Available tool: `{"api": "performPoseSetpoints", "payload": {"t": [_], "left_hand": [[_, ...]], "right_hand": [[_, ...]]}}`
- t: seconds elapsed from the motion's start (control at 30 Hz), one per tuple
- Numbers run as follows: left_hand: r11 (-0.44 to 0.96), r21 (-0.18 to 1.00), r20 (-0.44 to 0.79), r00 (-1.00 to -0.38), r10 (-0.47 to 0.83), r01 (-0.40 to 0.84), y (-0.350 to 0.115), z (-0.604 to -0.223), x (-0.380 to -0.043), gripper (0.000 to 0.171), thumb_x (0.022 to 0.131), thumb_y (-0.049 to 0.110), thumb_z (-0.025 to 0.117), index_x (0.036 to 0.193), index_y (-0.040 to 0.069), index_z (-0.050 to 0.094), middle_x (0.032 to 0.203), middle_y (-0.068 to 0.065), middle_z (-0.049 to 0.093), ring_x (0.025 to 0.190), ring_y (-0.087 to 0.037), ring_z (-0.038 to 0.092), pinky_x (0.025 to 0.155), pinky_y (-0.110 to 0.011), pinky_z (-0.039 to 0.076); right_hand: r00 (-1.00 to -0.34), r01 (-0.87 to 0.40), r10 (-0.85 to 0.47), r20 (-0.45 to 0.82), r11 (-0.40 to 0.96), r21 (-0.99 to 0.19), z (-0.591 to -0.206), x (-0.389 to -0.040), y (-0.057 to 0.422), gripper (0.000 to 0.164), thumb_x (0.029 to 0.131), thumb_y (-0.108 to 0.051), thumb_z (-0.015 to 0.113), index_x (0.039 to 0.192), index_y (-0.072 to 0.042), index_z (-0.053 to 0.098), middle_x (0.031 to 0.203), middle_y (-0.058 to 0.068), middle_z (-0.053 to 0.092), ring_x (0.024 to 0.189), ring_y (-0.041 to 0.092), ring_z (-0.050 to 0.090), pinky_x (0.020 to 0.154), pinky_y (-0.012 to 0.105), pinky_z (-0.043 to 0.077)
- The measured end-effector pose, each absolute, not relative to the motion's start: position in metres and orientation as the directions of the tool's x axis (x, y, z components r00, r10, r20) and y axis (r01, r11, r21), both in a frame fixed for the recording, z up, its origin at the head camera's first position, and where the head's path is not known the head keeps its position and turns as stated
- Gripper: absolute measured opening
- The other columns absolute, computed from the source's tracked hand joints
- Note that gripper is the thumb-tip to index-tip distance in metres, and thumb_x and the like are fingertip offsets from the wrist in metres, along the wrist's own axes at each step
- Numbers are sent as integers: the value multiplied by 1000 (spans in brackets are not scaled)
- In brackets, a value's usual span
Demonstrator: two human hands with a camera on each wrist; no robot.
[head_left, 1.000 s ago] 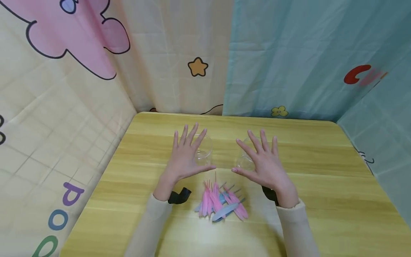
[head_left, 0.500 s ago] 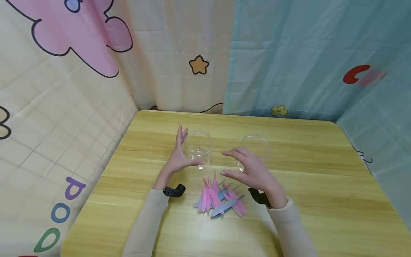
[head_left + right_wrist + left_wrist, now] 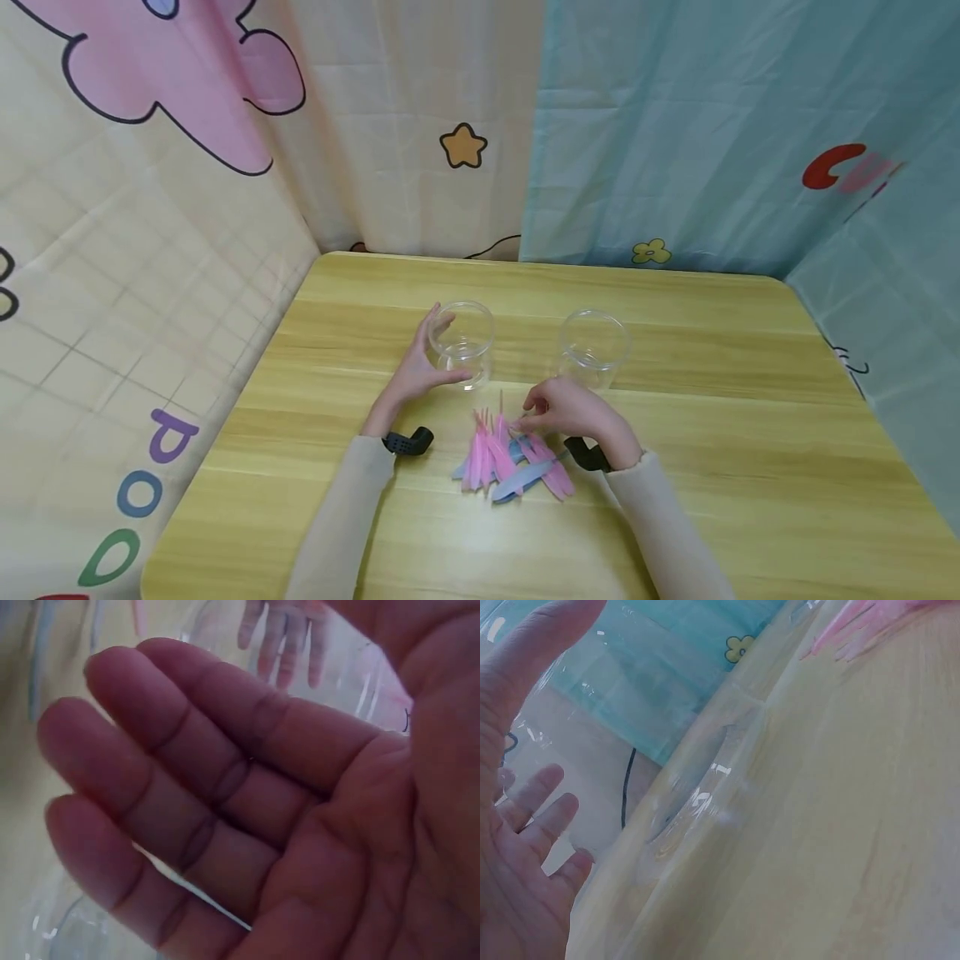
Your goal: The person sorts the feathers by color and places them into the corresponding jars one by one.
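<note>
My left hand (image 3: 412,371) is wrapped around the left clear plastic cup (image 3: 474,362), thumb in front and fingers behind it. In the left wrist view, the fingers (image 3: 544,810) curve around the transparent wall of that upright cup. My right hand (image 3: 573,412) is low over a pile of pink feathers (image 3: 476,462) and blue feathers (image 3: 521,481), thumb and forefinger apart at the quill tips. In the right wrist view, its fingers (image 3: 142,742) are loosely bent, with nothing visible against them; the thumb tip is out of frame.
A second clear cup (image 3: 600,337) stands upright just behind my right hand. The wooden table (image 3: 750,417) has curtains (image 3: 420,192) along its back and sides. Each wrist carries a black camera strap (image 3: 408,442).
Both hands were spread in the air. The left has come down around the left cup; the right has moved forward-left and down to the feathers, its fingers bending. The feathers lie as before.
</note>
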State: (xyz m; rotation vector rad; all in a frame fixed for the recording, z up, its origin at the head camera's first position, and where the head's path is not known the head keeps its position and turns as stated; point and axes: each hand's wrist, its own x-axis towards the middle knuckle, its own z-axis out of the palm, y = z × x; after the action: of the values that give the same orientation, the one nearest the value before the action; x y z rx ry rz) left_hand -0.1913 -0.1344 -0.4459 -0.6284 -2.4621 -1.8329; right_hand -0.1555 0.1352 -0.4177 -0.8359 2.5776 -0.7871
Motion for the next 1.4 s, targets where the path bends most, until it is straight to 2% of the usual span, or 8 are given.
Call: {"api": "performPoseSetpoints", "payload": {"t": [0.1,0.27,0.67,0.93,1.2,1.4], "left_hand": [[257,914,231,-922,312,315,-134,-449,-192,109,71,11,85,152,10,12,150,-14,30,137,-30,25,107,-58,13],[248,912,242,-916,319,327,-134,-451,-195,101,72,11,84,150,7,20,150,-15,30,137,-28,26,108,-56,14],[202,914,276,-905,323,351,-135,-459,-198,97,74,8,82,148,0,20,150,-16,30,137,-29,26,108,-55,17],[196,915,280,-904,323,353,-136,-460,-200,98,74,8,81,150,4,18,151,-16,29,137,-27,26,108,-56,16],[197,916,275,-904,329,350,-134,-458,-201,99,74,8,81,150,4,18,151,-17,28,138,-28,25,108,-55,16],[187,917,281,-902,328,353,-134,-458,-199,97,74,6,80,149,2,18,150,-18,28,138,-30,25,108,-56,16]], "right_hand": [[-786,-413,-596,-163,704,-578,-424,-157,136,23,80,-34,76,79,-11,69,65,-7,57,57,9,51,54,26,45],[-801,-403,-573,-175,731,-550,-432,-160,135,24,80,-32,76,70,-15,64,61,-8,54,54,8,49,52,25,43],[-795,-424,-573,-199,760,-492,-438,-162,129,25,81,-33,75,67,-18,60,61,-10,52,56,7,47,52,25,39],[-799,-394,-563,-211,755,-524,-437,-166,130,26,80,-34,75,64,-19,61,58,-10,52,53,7,47,49,25,39],[-800,-431,-590,-106,689,-582,-426,-167,140,23,84,-28,72,65,-18,64,57,-11,52,50,4,44,47,22,37],[-834,-443,-551,-21,693,-569,-410,-161,144,22,84,-33,72,68,-19,66,58,-10,51,52,7,44,48,24,37]]}}
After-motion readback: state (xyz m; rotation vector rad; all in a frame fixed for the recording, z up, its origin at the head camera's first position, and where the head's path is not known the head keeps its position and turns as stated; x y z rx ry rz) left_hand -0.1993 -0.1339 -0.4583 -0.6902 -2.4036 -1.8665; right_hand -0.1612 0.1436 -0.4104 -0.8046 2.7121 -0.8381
